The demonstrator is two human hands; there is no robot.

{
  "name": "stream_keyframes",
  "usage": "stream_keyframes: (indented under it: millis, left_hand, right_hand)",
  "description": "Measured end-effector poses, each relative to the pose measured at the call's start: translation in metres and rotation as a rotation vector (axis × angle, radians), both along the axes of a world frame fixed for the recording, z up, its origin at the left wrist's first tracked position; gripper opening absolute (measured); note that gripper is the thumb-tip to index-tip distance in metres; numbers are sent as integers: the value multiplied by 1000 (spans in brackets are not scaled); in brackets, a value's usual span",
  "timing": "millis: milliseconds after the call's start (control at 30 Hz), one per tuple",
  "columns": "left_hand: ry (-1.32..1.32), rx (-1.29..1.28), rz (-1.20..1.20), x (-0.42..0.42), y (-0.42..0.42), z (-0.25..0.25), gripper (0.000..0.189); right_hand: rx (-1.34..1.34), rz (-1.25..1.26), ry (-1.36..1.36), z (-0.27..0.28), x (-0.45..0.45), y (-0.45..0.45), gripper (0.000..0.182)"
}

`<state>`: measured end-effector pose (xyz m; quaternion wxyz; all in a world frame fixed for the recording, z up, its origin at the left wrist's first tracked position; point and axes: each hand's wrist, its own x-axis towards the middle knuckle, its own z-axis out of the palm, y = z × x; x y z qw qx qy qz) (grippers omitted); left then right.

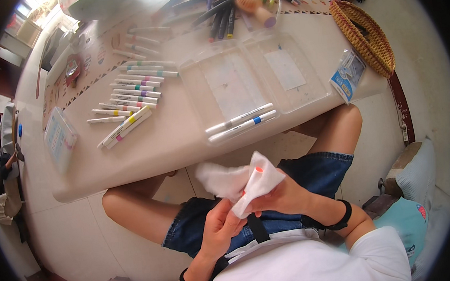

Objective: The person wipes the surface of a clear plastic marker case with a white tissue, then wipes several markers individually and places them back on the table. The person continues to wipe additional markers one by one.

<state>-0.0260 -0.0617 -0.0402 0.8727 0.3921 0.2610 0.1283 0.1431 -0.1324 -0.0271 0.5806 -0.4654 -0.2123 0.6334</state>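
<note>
In front of my lap, above the denim shorts, both hands work around a white marker (255, 176) with an orange-red end. My right hand (285, 195) holds a white wet wipe or tissue (268, 176) wrapped about the marker. The wipe's loose part spreads to the left and is blurred. My left hand (223, 225) grips the lower end, where the wipe hides most of the barrel. Nearest on the table, two white markers, one with a grey band (239, 118) and one with a blue band (243, 126), lie along the front of an open clear plastic case (192, 88).
A row of white markers (137, 88) with coloured bands lies left of the case. Further left stands a small plastic box (60, 138). Pens and an orange brush (250, 3) are heaped at the back. A wipes packet (347, 77) and a woven basket (362, 37) sit rightward.
</note>
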Motion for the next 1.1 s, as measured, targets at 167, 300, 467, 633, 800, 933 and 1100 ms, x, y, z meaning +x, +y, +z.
stream_keyframes:
  millis: [167,300,467,633,800,933,1100]
  left_hand:
    - [42,116,-17,-4,1,-4,23]
    - [87,186,46,2,-1,1,24]
    - [103,256,-5,-3,2,-6,34]
    - [43,140,152,-1,2,-3,22]
    - [76,229,176,6,-1,-4,14]
    - [75,311,6,10,-4,-11,15]
    - [-38,187,39,17,8,-5,32]
  right_hand:
    - [-66,-172,-111,9,26,8,27]
    - [-75,-26,-46,4,8,2,50]
    - [21,-167,14,8,26,5,32]
    - [-22,-94,-180,8,13,2,33]
    - [31,-51,-401,3,11,0,32]
    - [-53,-310,-55,8,27,-4,24]
    - [7,-366,-464,23,50,-8,26]
